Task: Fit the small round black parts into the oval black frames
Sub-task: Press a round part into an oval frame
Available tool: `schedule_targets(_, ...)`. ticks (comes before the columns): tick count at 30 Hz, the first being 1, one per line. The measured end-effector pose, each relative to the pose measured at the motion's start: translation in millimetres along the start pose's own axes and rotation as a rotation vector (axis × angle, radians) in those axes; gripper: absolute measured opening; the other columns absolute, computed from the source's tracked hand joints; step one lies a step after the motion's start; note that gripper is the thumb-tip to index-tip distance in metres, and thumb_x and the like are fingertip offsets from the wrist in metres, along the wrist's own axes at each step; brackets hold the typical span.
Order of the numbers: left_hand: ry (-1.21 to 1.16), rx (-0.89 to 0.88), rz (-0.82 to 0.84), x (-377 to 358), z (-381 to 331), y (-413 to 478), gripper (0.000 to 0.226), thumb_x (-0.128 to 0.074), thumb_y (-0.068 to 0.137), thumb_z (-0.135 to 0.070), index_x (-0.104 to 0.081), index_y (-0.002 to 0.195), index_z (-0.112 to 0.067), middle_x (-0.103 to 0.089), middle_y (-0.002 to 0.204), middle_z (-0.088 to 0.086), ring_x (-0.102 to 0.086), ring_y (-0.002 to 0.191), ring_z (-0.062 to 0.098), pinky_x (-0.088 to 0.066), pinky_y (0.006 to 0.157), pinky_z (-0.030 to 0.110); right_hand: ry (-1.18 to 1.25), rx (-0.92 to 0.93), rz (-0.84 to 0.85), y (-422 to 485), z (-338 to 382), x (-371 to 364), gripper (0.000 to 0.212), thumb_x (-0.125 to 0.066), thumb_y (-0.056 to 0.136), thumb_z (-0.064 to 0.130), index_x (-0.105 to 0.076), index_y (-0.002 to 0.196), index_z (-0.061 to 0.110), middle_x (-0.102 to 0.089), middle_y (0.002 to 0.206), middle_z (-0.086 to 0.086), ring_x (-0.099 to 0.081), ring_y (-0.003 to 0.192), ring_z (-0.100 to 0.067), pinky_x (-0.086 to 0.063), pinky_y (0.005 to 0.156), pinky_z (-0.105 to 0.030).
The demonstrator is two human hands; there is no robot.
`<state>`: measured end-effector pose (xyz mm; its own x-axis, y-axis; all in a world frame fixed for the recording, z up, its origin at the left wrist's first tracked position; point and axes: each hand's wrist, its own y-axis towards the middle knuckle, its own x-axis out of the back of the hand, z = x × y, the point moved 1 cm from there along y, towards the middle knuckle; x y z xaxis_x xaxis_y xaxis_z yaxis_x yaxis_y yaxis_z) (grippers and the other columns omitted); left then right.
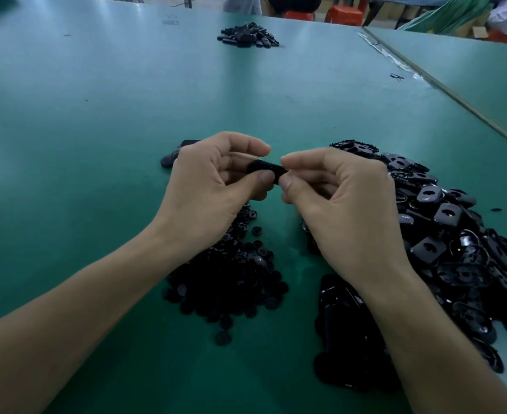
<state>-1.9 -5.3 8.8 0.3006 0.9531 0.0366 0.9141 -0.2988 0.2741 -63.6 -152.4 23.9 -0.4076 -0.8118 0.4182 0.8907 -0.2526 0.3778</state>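
Note:
My left hand (207, 186) and my right hand (335, 198) meet above the green table (97, 130), both pinching one oval black frame (265, 170) between thumbs and forefingers. Whether a round part sits in it is hidden by my fingers. Under my left wrist lies a heap of small round black parts (231, 282). A large heap of oval black frames (461, 249) spreads to the right, partly under my right forearm.
A few black pieces (174, 155) lie just beyond my left hand. Another small pile of black pieces (247, 35) sits at the table's far side. A seam (455, 94) runs diagonally where a second table joins at right. People and red stools stand beyond.

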Motion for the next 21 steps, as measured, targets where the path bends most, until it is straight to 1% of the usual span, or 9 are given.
schedule_targets(1, -0.007, 0.006, 0.006, -0.7, -0.4, -0.6, 0.026, -0.074, 0.083, 0.004, -0.067, 0.094, -0.018, -0.076, 0.076, -0.001, -0.072, 0.068, 0.013, -0.057, 0.067, 0.021, -0.035, 0.010, -0.019, 0.3, 0.2, 1.0, 0.018, -0.074, 0.087, 0.014, -0.074, 0.100, 0.027, -0.071, 0.075, 0.014, -0.068, 0.070, -0.001, -0.056, 0.072, -0.023)
schedule_targets(3, -0.032, 0.015, 0.017, -1.9, -1.8, -1.4, 0.023, -0.076, 0.081, 0.003, -0.068, 0.091, -0.016, -0.076, 0.075, 0.000, -0.073, 0.068, 0.014, -0.057, 0.065, 0.020, -0.105, 0.026, -0.033, 0.5, 0.5, 2.3, 0.019, -0.076, 0.087, 0.021, -0.073, 0.104, 0.028, -0.069, 0.081, 0.012, -0.064, 0.071, -0.002, -0.051, 0.070, -0.019)
schedule_targets(5, -0.075, 0.028, 0.021, -2.4, -3.1, -1.7, 0.020, -0.075, 0.081, 0.003, -0.069, 0.089, -0.013, -0.076, 0.073, 0.001, -0.073, 0.067, 0.014, -0.057, 0.064, 0.019, -0.120, 0.026, -0.035, 0.6, 0.3, 3.2, 0.018, -0.076, 0.087, 0.025, -0.073, 0.104, 0.031, -0.068, 0.087, 0.011, -0.065, 0.074, -0.003, -0.051, 0.070, -0.018)
schedule_targets(6, -0.097, 0.039, 0.019, -2.2, -3.4, -1.5, 0.019, -0.075, 0.081, 0.004, -0.069, 0.089, -0.012, -0.076, 0.073, 0.002, -0.073, 0.067, 0.013, -0.057, 0.064, 0.019, -0.130, 0.036, -0.043, 0.7, 0.3, 3.5, 0.018, -0.077, 0.086, 0.026, -0.073, 0.103, 0.031, -0.067, 0.088, 0.011, -0.065, 0.075, -0.004, -0.051, 0.071, -0.018)
schedule_targets(8, -0.145, 0.075, 0.007, -2.6, -3.9, -1.5, 0.017, -0.073, 0.082, 0.005, -0.069, 0.089, -0.010, -0.076, 0.073, 0.003, -0.073, 0.065, 0.013, -0.057, 0.063, 0.019, -0.175, 0.078, -0.058, 0.3, 0.7, 3.6, 0.019, -0.080, 0.083, 0.024, -0.073, 0.100, 0.032, -0.065, 0.088, 0.011, -0.063, 0.075, -0.006, -0.047, 0.070, -0.012)
schedule_targets(10, -0.198, 0.126, -0.004, -3.4, -3.8, -1.6, 0.015, -0.072, 0.083, 0.005, -0.069, 0.088, -0.008, -0.075, 0.072, 0.004, -0.072, 0.062, 0.014, -0.057, 0.062, 0.019, -0.209, 0.114, -0.060, -0.2, 0.6, 2.8, 0.020, -0.082, 0.081, 0.021, -0.075, 0.097, 0.029, -0.064, 0.085, 0.010, -0.061, 0.073, -0.006, -0.043, 0.068, -0.008)
schedule_targets(15, -0.313, 0.219, 0.016, -3.8, -4.0, -1.5, 0.010, -0.068, 0.086, 0.004, -0.068, 0.089, -0.005, -0.074, 0.072, 0.007, -0.073, 0.065, 0.015, -0.058, 0.063, 0.021, -0.247, 0.194, -0.108, -1.2, -0.3, 1.1, 0.018, -0.083, 0.081, 0.016, -0.079, 0.097, 0.021, -0.066, 0.083, 0.004, -0.061, 0.068, -0.004, -0.045, 0.067, -0.008)
schedule_targets(19, -0.342, 0.244, 0.020, -3.2, -5.8, -1.1, 0.011, -0.064, 0.089, 0.007, -0.066, 0.090, -0.004, -0.074, 0.070, 0.007, -0.072, 0.062, 0.014, -0.057, 0.062, 0.020, -0.301, 0.272, -0.155, -2.6, 1.8, -1.7, 0.012, -0.079, 0.084, 0.015, -0.080, 0.095, 0.018, -0.067, 0.081, 0.001, -0.058, 0.070, -0.005, -0.041, 0.069, -0.006)
schedule_targets(21, -0.348, 0.247, 0.006, -4.2, -5.6, -1.6, 0.013, -0.064, 0.088, 0.010, -0.066, 0.089, -0.003, -0.074, 0.071, 0.007, -0.072, 0.063, 0.014, -0.058, 0.063, 0.021, -0.302, 0.269, -0.158, -3.4, 1.7, -2.6, 0.011, -0.078, 0.086, 0.015, -0.080, 0.095, 0.019, -0.068, 0.081, 0.001, -0.060, 0.070, -0.007, -0.044, 0.070, -0.009)
